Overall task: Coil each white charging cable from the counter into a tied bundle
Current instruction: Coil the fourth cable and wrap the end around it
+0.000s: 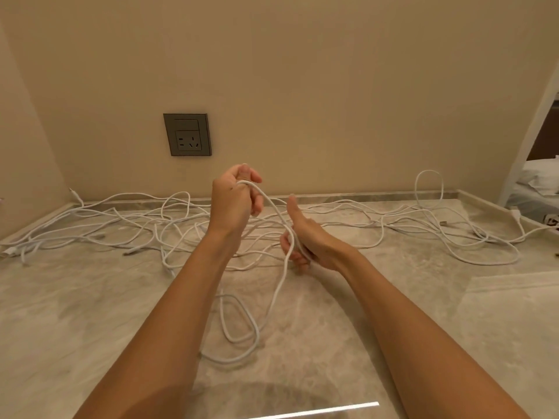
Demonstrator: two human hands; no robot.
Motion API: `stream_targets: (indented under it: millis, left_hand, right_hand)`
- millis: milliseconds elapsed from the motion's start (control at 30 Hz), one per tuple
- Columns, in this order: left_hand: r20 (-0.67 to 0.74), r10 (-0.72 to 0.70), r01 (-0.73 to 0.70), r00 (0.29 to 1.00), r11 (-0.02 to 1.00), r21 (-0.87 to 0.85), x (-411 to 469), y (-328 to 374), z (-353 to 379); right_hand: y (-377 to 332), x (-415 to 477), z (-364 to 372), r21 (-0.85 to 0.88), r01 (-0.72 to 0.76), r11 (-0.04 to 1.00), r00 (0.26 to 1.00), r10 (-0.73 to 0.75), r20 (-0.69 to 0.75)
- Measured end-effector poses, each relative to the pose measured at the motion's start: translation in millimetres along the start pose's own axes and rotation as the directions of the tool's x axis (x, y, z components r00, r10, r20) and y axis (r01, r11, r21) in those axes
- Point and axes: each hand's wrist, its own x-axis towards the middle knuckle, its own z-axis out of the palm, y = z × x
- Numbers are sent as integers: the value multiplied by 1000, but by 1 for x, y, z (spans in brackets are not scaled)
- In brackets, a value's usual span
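Now coiling a white cable below the wall socket.
Grips it in the left hand under the socket, clasps it lower in the right hand, above tangled cables on the counter.

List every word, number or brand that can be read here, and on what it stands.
No text can be read.
The socket: plug holes only, no label visible.
The dark thing at the right edge: a white mark, too blurred to read.
The cable and counter: no print visible.
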Motion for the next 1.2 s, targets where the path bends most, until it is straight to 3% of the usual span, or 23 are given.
stream_targets:
  millis: [100,200,267,333,400,433,533,600,633,733,800,867,933,1000,1067,1133,1200]
  left_hand:
    - [-42,-92,88,995,992,-88,5,0,-6]
    - [-39,-122,119,992,991,-68,7,1,-7]
    - [-47,-79,81,996,996,48,8,0,-4]
    - [-61,14,4,998,956,292,8,-5,-2]
    - [6,72,-63,997,816,574,7,-22,-3]
    - [82,64,-103,995,715,692,6,-32,-3]
    - [326,-92,-255,941,442,860,-1,-54,0]
    - [412,-186,-324,892,372,870,-6,-57,6]
    - [447,-206,-376,871,305,875,-11,-55,10]
    - [595,-164,-587,787,101,804,-27,-48,18]
    - [664,-167,-663,728,72,745,-35,-44,19]
    - [684,-166,-683,710,72,727,-36,-41,21]
    - [681,-120,-674,722,99,732,-32,-37,22]
    - [659,-69,-630,749,233,741,-28,-32,22]
    - [608,-14,-551,793,409,727,-27,-29,22]
    - [496,61,-460,866,482,745,-28,-23,21]
    - [355,147,-380,923,486,787,-26,-18,20]
  right_hand:
    - [-6,-6,-3,105,-75,992,890,19,455]
    - [-16,-10,1,182,-99,978,648,-75,758]
    - [-20,-12,9,300,-145,943,458,-205,865]
    - [-22,-13,17,430,-191,883,301,-364,881]
    - [-23,-12,22,567,-225,792,219,-527,822]
    - [-23,-11,23,644,-228,730,216,-607,765]
    - [-16,-5,16,831,-241,502,316,-769,556]
    - [-12,0,6,912,-246,328,414,-815,405]
    - [-11,0,3,952,-202,228,505,-809,301]
    - [-11,-3,-8,999,31,25,836,-549,-12]
    - [-10,-6,-17,967,254,-24,928,-277,-250]
    - [-5,-5,-25,908,411,76,910,-84,-405]
    - [1,-2,-30,806,468,361,863,10,-506]
    - [3,0,-29,644,418,640,821,36,-569]
    - [2,1,-22,449,317,835,808,10,-589]
    - [0,3,-13,206,211,956,810,-53,-584]
    - [1,4,-8,-39,140,989,837,-140,-528]
